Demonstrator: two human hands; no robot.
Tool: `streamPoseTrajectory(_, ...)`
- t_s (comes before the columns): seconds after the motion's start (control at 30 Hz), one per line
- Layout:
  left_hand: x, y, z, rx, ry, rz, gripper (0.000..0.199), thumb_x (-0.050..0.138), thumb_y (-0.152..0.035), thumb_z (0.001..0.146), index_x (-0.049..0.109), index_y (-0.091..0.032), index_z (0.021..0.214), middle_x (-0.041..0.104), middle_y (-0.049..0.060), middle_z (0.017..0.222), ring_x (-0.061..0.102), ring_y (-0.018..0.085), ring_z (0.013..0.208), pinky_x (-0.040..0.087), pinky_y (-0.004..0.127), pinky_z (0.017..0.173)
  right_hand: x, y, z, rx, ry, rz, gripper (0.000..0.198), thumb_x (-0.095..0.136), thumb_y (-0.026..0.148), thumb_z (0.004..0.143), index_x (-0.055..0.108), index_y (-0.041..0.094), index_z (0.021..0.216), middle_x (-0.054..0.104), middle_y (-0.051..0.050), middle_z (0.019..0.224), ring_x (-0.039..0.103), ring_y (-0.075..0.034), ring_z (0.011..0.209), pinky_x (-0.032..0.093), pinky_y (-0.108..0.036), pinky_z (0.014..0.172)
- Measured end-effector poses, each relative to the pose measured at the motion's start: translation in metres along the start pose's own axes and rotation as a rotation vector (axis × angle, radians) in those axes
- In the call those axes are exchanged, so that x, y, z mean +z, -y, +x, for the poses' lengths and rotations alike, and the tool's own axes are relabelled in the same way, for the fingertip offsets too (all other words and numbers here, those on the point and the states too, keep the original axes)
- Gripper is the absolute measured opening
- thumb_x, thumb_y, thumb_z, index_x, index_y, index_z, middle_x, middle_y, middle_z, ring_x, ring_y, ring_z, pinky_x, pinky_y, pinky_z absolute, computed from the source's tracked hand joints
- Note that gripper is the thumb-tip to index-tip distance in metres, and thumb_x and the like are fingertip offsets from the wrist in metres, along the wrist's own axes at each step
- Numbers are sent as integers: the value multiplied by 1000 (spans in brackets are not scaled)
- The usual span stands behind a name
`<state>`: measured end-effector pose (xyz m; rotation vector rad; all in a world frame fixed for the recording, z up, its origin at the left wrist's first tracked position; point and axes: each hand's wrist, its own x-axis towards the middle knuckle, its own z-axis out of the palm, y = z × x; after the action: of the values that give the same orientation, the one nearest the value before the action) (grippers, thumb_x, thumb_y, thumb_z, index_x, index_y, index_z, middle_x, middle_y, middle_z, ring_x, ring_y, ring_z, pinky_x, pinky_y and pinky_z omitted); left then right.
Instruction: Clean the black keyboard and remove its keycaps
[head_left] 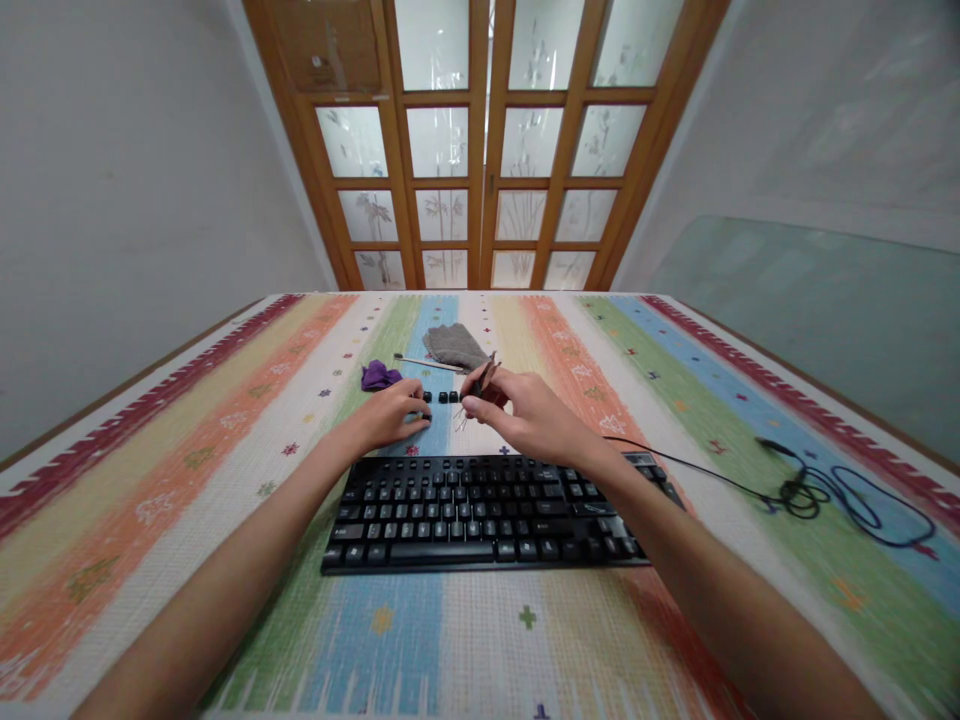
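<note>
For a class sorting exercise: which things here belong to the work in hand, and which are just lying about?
Seemingly in use:
keyboard and, probably, its cable
small black pieces by left hand
brown item in right hand

Apparently lying about:
purple cloth
grey cloth
thin stick

Cannot see the near right corner of the keyboard behind the right forearm; beyond the keyboard, cannot identify the reddish-brown item in the right hand.

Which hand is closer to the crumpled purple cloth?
The left hand: it is close by, on the near, right side of the crumpled purple cloth. The right hand is farther right, past the small black keycaps.
</note>
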<state>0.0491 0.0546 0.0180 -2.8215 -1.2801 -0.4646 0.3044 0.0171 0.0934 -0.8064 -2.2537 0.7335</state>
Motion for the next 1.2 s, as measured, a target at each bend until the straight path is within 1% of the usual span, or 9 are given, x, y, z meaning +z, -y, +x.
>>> streamPoseTrajectory(0.13,2,0,0,-21,-14,7,13,61,-22,85,72,-17,86,57,5,85,56,18,82,45,29,74,0,1,0,-2,5,-6,16,54,28,92,61,15,98,67,-4,83,59,-14,72,44,-27,68)
streamPoseTrajectory(0.5,10,0,1,-90,-95,70,13,60,-23,86,71,-19,88,56,4,87,56,18,83,46,29,75,2,0,-2,-7,31,-2,16,54,29,92,60,16,99,67,-4,83,60,-14,72,44,-29,69)
streamPoseTrajectory(0.8,14,0,2,-133,-110,103,13,59,-23,86,71,-18,88,56,5,88,57,19,85,46,29,74,4,2,-2,-1,51,-19,17,56,30,92,61,15,98,67,-4,81,60,-14,71,45,-29,67)
streamPoseTrajectory(1.03,11,1,1,-154,-137,107,13,61,-25,83,70,-20,91,56,4,89,57,18,84,47,28,73,6,1,-2,-1,63,-46,19,58,32,91,63,15,96,66,-4,79,60,-15,71,44,-28,66)
streamPoseTrajectory(1.2,15,2,0,-162,-143,133,16,61,-24,83,69,-20,95,57,5,93,58,20,87,48,29,73,6,2,-1,2,95,-73,16,60,29,89,66,15,93,68,-4,79,59,-15,70,44,-29,66)
